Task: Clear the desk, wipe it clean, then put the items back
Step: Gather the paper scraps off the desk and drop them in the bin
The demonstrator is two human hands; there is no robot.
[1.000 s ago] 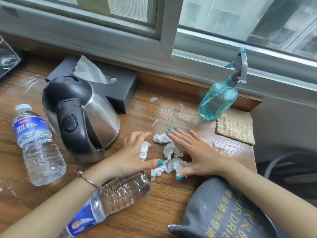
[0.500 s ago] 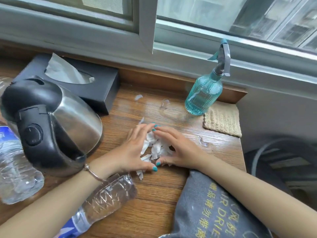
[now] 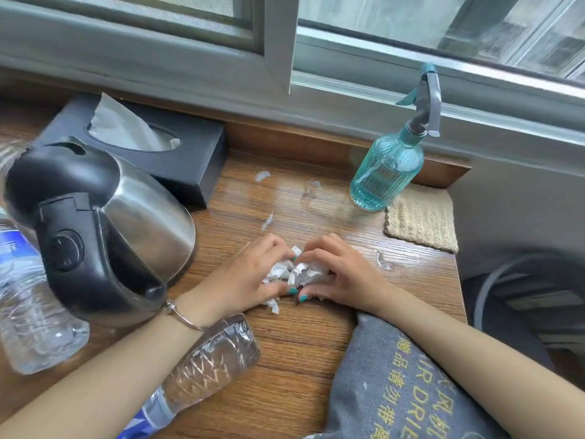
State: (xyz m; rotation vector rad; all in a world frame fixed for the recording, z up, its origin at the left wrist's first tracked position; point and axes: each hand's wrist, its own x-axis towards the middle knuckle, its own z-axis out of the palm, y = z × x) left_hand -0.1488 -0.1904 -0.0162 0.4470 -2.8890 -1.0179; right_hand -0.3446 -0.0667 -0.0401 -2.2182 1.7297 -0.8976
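A small heap of torn white paper scraps (image 3: 299,272) lies in the middle of the wooden desk (image 3: 300,350). My left hand (image 3: 250,277) and my right hand (image 3: 343,274) cup the heap from both sides, fingers curled round it and fingertips nearly meeting above and below it. A few scraps poke out under my left thumb. Loose bits lie apart from the heap: one scrap (image 3: 262,175) near the tissue box, a sliver (image 3: 267,220) just beyond my left hand, and a clear shard (image 3: 383,262) right of my right hand.
A steel kettle (image 3: 133,232) with a black handle stands left, a black tissue box (image 3: 193,153) behind it. A teal spray bottle (image 3: 386,175) and woven cloth (image 3: 421,220) sit back right. One water bottle (image 3: 28,312) stands far left, another (image 3: 212,356) lies under my left forearm. A grey bag (image 3: 402,394) rests at front right.
Both hands have drawn together, sweeping the spread scraps into one tight heap; their fingers went from flat on the desk to curled round the pile.
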